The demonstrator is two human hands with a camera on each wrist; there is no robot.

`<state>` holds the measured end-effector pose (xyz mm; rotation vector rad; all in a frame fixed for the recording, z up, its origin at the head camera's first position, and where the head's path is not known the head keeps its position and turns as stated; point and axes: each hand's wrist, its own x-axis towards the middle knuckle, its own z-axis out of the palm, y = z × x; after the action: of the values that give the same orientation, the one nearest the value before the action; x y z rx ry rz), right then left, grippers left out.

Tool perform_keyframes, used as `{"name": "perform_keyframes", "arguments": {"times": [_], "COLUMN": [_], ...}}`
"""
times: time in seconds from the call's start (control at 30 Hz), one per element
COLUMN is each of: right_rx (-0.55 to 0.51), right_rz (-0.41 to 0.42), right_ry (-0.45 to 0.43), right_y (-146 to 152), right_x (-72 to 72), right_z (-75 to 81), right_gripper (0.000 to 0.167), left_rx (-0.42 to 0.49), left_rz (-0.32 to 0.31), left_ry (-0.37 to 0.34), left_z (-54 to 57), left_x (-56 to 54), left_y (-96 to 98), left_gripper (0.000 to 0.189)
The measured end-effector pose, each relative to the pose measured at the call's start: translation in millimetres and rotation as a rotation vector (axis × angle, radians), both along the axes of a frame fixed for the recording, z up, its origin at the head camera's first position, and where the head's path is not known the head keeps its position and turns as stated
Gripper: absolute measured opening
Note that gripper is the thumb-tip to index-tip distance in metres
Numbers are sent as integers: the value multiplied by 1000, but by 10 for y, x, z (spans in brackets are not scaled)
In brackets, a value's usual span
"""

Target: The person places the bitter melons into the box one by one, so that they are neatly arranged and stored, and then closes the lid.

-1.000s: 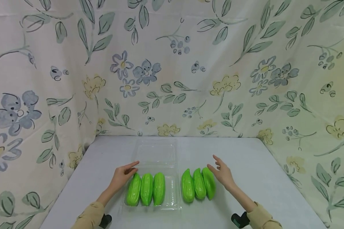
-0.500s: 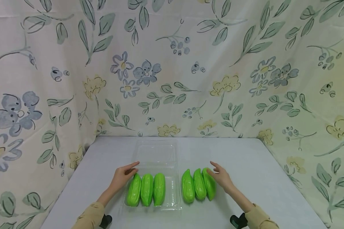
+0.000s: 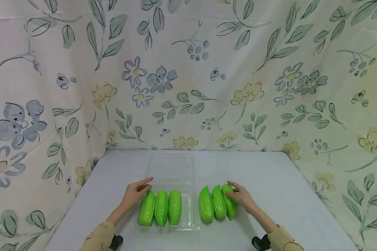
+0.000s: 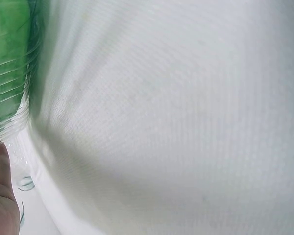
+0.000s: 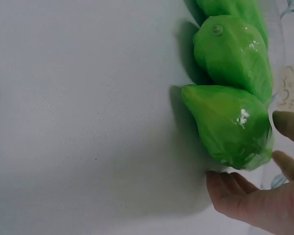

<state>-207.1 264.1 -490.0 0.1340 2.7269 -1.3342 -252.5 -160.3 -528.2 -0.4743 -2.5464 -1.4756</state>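
Observation:
Three glossy green, long gourd-like vegetables (image 3: 161,208) lie side by side in the base of a clear plastic clamshell box (image 3: 190,212), whose lid (image 3: 170,168) is laid back flat. My left hand (image 3: 135,192) rests at the box's far left corner, its fingers extended; in the left wrist view the thumb (image 4: 2,171) touches the ribbed wall. To the right of the box, three more such vegetables stand in a row on the table. Around the far end of the rightmost one (image 3: 231,205), my right hand (image 3: 242,197) spreads its fingers, with fingertips close to its surface.
A white-covered table (image 3: 270,174) extends around the box, with its back edge against a flowered curtain (image 3: 188,87). The curtain also hangs along both sides. A dark wrist device (image 3: 260,242) sits below the right forearm.
My right hand has come down and toward me onto the rightmost vegetable, its fingers drawing nearer around the far end. The left hand, box and vegetables stay in place.

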Motion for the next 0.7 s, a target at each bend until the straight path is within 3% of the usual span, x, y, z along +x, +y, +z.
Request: {"name": "perform_keyframes", "arguments": {"times": [0.7], "right_rx": [9], "right_rz": [26], "right_ry": [-35], "right_y": [45], "right_x": [-29], "right_z": [-39], "right_gripper": [54], "left_rx": [20], "left_rz": [-13], "left_ry": [8], "left_z": [-28], "left_x": [-22], "left_y": [-19], "left_gripper": [37]}}
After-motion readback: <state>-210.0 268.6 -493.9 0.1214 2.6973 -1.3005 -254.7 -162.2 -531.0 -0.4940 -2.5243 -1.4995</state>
